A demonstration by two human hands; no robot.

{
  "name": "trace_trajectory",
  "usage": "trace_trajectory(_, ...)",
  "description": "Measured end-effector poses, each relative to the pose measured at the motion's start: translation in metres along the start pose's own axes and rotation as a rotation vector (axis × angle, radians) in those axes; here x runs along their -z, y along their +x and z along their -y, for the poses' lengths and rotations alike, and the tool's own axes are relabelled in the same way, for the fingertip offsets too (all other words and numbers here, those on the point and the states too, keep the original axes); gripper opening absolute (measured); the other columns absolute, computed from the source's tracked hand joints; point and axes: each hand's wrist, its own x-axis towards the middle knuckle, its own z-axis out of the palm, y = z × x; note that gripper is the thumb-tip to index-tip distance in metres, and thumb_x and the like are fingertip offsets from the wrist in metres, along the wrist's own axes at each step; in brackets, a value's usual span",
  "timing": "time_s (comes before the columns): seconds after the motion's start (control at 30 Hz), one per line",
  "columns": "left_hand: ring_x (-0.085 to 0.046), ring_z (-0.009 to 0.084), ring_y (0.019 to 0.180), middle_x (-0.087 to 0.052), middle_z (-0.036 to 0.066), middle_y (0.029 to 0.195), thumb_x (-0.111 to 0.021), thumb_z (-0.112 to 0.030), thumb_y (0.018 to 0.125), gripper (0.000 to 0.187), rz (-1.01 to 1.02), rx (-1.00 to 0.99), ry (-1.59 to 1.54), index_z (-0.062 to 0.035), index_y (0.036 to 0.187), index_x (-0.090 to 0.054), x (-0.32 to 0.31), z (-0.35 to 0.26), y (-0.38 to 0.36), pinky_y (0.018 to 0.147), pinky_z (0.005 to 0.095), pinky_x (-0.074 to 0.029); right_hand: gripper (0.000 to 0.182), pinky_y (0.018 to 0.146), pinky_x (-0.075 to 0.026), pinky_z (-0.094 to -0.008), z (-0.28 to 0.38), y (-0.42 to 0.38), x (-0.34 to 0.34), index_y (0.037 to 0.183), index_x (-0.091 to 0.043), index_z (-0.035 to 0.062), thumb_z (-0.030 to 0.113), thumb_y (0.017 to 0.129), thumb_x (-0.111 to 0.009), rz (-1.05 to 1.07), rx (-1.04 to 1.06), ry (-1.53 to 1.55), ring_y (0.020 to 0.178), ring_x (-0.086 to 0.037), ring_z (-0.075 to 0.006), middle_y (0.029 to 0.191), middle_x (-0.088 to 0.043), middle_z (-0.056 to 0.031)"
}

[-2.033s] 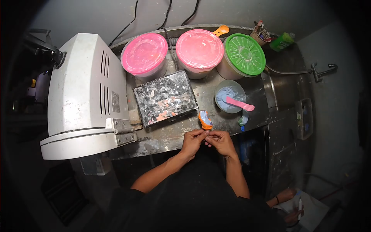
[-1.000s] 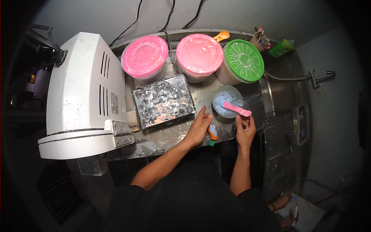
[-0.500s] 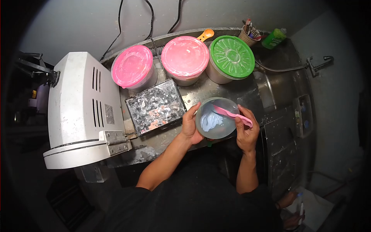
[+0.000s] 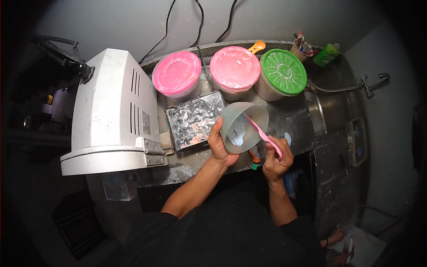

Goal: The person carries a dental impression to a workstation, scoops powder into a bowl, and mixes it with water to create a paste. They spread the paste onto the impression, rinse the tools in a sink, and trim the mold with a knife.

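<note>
A translucent rubber mixing bowl (image 4: 229, 127) is tilted over the counter, its opening turned to the right. My left hand (image 4: 222, 147) grips it from the left and below, thumb up along the outer wall. Pale blue-grey paste (image 4: 238, 135) lies inside the bowl. My right hand (image 4: 279, 160) is closed around the handle of a pink spatula (image 4: 272, 141). The spatula's far end reaches into the bowl, and part of its blade is hard to make out. A pale blue patch (image 4: 288, 138) shows just beyond my right fingers.
Behind the bowl stand two pink-lidded tubs (image 4: 178, 73) (image 4: 235, 66) and a green-lidded tub (image 4: 284, 71). A stained black block (image 4: 195, 120) and a white machine (image 4: 113, 102) are on the left. A sink (image 4: 327, 109) lies right. Another person's hands (image 4: 340, 236) hold a pen lower right.
The bowl has tipped from facing up to leaning right. My right hand has come off its rim and now holds the spatula farther down. The camera view has shifted.
</note>
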Motion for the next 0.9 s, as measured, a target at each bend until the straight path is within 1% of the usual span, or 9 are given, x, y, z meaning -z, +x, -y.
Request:
trace_trajectory(0.07, -0.055, 0.0281, 0.119, -0.056, 0.013, 0.129, -0.056, -0.046, 0.09, 0.062, -0.033, -0.112, 0.052, -0.0061, 0.137, -0.046, -0.003, 0.003, -0.006, 0.104, 0.0454, -0.043, 0.013, 0.057, -0.042, -0.0226, -0.014, -0.014, -0.016, 0.101, -0.069, -0.0002, 0.009, 0.091, -0.068, -0.072, -0.174, 0.183, 0.068, -0.056, -0.0116, 0.08, -0.063, -0.0044)
trace_trajectory(0.2, -0.049, 0.0295, 0.125, -0.047, 0.014, 0.135, -0.057, -0.039, 0.089, 0.067, -0.039, -0.294, 0.172, -0.0097, 0.144, -0.034, -0.006, 0.007, -0.004, 0.107, 0.0466, -0.04, 0.017, 0.05, -0.034, -0.0192, 0.0, -0.037, -0.035, 0.102, -0.066, -0.0006, 0.014, 0.098, -0.06, -0.064, -0.725, 0.776, 0.061, -0.046, -0.0068, 0.074, -0.055, -0.0007)
trace_trajectory(0.23, -0.049, 0.03, 0.124, -0.048, 0.014, 0.133, -0.056, -0.037, 0.088, 0.067, -0.052, -0.307, 0.176, -0.0085, 0.144, -0.033, -0.01, 0.006, -0.006, 0.108, 0.0453, -0.039, 0.018, 0.049, -0.032, -0.0194, 0.006, -0.036, -0.036, 0.103, -0.064, -0.0007, 0.015, 0.099, -0.057, -0.057, -0.809, 0.901, 0.059, -0.044, -0.0065, 0.072, -0.053, -0.0003)
trace_trajectory(0.3, -0.054, 0.0281, 0.12, -0.056, 0.013, 0.129, -0.055, -0.046, 0.09, 0.064, -0.064, -0.317, 0.179, -0.0044, 0.138, -0.044, -0.004, 0.006, -0.004, 0.106, 0.0437, -0.04, 0.019, 0.047, -0.031, -0.0199, 0.013, -0.034, -0.037, 0.103, -0.062, 0.0008, 0.017, 0.101, -0.053, -0.06, -0.978, 1.091, 0.056, -0.039, -0.0064, 0.067, -0.047, 0.001)
trace_trajectory(0.4, -0.056, 0.027, 0.117, -0.06, 0.012, 0.126, -0.053, -0.051, 0.092, 0.063, -0.086, -0.345, 0.154, -0.0024, 0.133, -0.051, 0.0, 0.004, -0.002, 0.104, 0.0427, -0.04, 0.016, 0.047, -0.03, -0.0195, 0.015, -0.038, -0.028, 0.099, -0.06, 0.0026, 0.017, 0.1, -0.054, -0.064, -1.067, 1.226, 0.056, -0.04, -0.0064, 0.067, -0.048, 0.0006)
trace_trajectory(0.5, -0.056, 0.0267, 0.117, -0.061, 0.012, 0.125, -0.051, -0.05, 0.094, 0.059, -0.065, -0.347, 0.12, -0.0023, 0.128, -0.056, 0.005, -0.007, -0.005, 0.103, 0.0426, -0.042, 0.018, 0.047, -0.029, -0.0195, 0.013, -0.043, -0.012, 0.1, -0.061, 0.0004, 0.018, 0.1, -0.056, -0.196, -1.068, 1.24, 0.056, -0.039, -0.0067, 0.068, -0.048, 0.0003)
trace_trajectory(0.63, -0.056, 0.0269, 0.117, -0.061, 0.012, 0.125, -0.052, -0.051, 0.094, 0.059, -0.06, -0.341, 0.09, -0.0029, 0.127, -0.058, 0.008, -0.027, -0.011, 0.104, 0.0447, -0.042, 0.017, 0.046, -0.029, -0.0196, -0.008, -0.062, 0.012, 0.091, -0.058, 0.0048, 0.02, 0.098, -0.058, -0.363, -0.998, 1.106, 0.056, -0.04, -0.0068, 0.068, -0.048, 0.0007)
trace_trajectory(0.73, -0.055, 0.0273, 0.118, -0.061, 0.011, 0.126, -0.052, -0.052, 0.093, 0.059, -0.051, -0.323, 0.063, -0.0043, 0.127, -0.058, 0.015, -0.04, -0.016, 0.105, 0.0462, -0.041, 0.018, 0.046, -0.029, -0.0191, -0.027, -0.08, 0.019, 0.099, -0.059, 0.0026, 0.02, 0.099, -0.058, -0.496, -0.96, 0.957, 0.057, -0.041, -0.006, 0.067, -0.048, 0.0009)
trace_trajectory(0.9, -0.053, 0.0279, 0.12, -0.06, 0.01, 0.127, -0.053, -0.053, 0.093, 0.06, -0.072, -0.272, 0.027, -0.0051, 0.128, -0.058, 0.019, -0.049, -0.03, 0.107, 0.0478, -0.039, 0.019, 0.049, -0.031, -0.0195, -0.069, -0.103, 0.03, 0.102, -0.062, 0.0003, 0.019, 0.098, -0.06, -0.546, -0.888, 0.876, 0.059, -0.044, -0.006, 0.071, -0.052, -0.0003)
